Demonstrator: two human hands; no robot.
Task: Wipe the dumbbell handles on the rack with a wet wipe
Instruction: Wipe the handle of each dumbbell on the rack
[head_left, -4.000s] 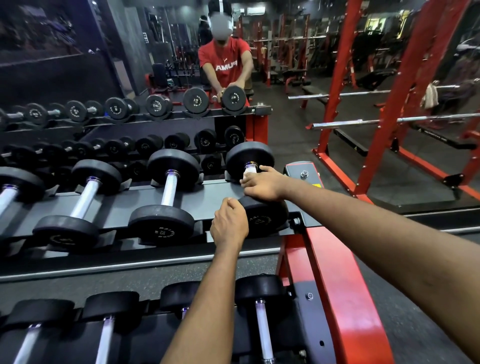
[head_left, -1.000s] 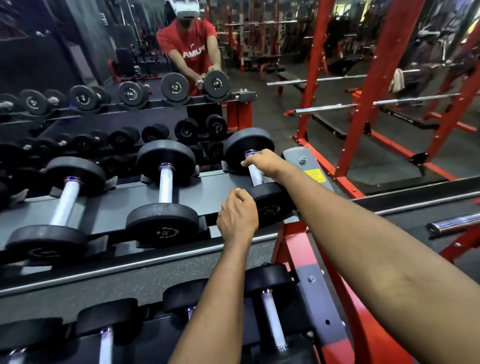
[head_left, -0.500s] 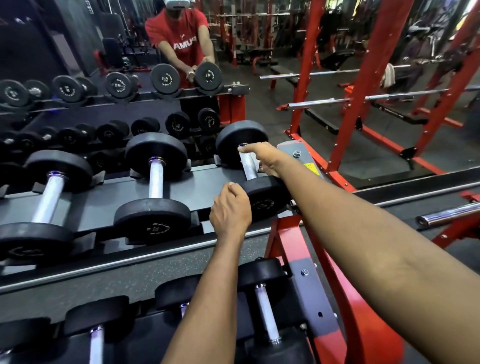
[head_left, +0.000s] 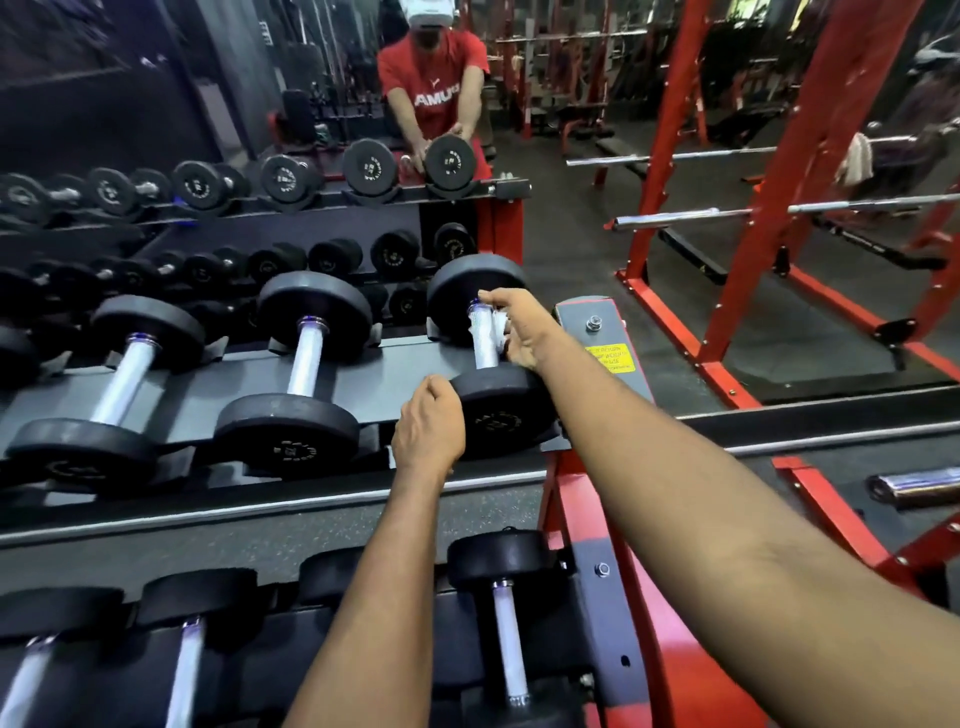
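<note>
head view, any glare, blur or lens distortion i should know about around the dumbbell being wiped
Head view: wide-angle stretch tilts the red uprights and swells the forearms toward the bottom edge. Head view: the chrome handle and wet wipe in the right hand glare bright, edges merging. Head view: the mirror scene is dim and soft; the near dumbbell head looks fairly sharp.

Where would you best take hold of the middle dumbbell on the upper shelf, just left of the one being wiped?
By the chrome handle, coming down from above. It lies front to back over the shelf, bare between the two wide black heads, which look too broad to grasp. The shelf blocks any approach from below.
</note>
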